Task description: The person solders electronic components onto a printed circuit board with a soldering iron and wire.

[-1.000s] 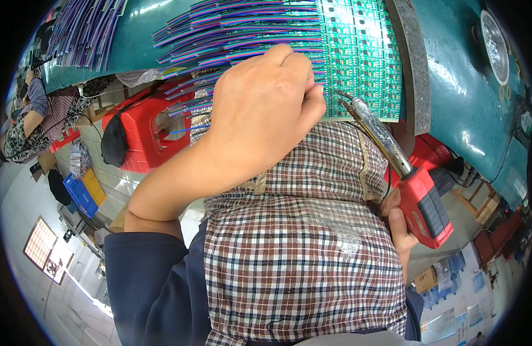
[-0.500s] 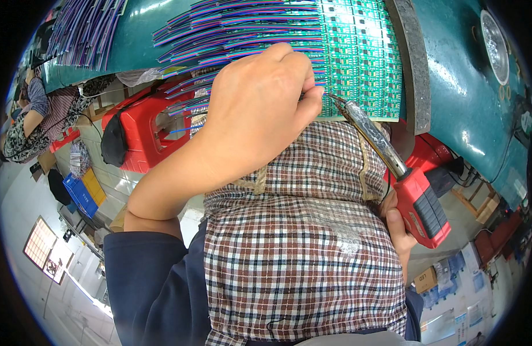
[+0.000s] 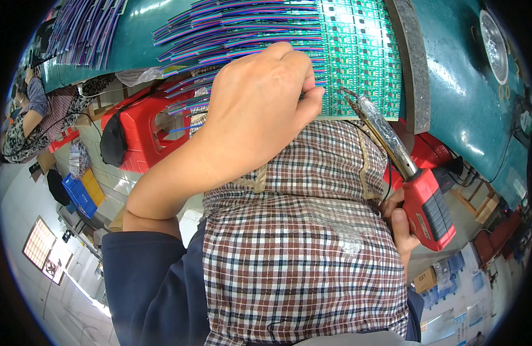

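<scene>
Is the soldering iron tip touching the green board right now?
No. The soldering iron in the right hand has its tip just off the lower edge of the green board, beside the left hand.

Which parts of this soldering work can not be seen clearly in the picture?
Head view, the only one:
- Left hand: its fingertips are curled behind the knuckles, so what they pinch among the coloured wires cannot be told.
- Right hand: mostly behind the checked apron; only fingers on the red soldering iron show.
- Iron tip: whether it touches the green circuit board is too small to tell.
- Board parts: too small.
</scene>
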The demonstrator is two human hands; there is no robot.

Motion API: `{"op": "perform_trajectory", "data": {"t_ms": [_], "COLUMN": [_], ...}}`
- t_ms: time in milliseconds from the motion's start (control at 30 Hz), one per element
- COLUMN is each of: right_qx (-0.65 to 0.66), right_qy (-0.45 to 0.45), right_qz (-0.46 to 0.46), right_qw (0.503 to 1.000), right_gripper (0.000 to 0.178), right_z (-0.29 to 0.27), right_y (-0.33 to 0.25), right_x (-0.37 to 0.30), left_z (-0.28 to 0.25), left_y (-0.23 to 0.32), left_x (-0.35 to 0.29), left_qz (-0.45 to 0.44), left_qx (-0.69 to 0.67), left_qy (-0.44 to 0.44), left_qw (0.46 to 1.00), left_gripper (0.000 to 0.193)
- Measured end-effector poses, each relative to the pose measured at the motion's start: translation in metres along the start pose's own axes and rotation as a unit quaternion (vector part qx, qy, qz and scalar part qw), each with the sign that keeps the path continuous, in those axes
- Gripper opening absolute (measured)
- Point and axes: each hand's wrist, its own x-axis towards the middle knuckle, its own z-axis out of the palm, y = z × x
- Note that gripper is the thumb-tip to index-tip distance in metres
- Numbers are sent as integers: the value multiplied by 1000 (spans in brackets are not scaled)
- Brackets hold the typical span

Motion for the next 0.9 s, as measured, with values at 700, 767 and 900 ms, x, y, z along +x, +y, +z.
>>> {"op": "perform_trajectory", "data": {"t_ms": [700,767,900], "right_qx": [90,53,-50], "right_qy": [64,61,169], "right_qz": [11,-65,-195], "right_qw": [994,995,965], "right_gripper": [17,16,17], "right_z": [11,5,-12], "right_y": [-26,-21,-33], "right_x": [18,28,51], "left_z": [2,1,1], "left_y": [-1,0,1], "left_x": [-2,-1,-2], "left_qz": [4,10,16], "left_qx": [12,13,-8], "left_qy": [6,8,15], "left_qw": [1000,1000,1000], "left_gripper": [19,19,19]}}
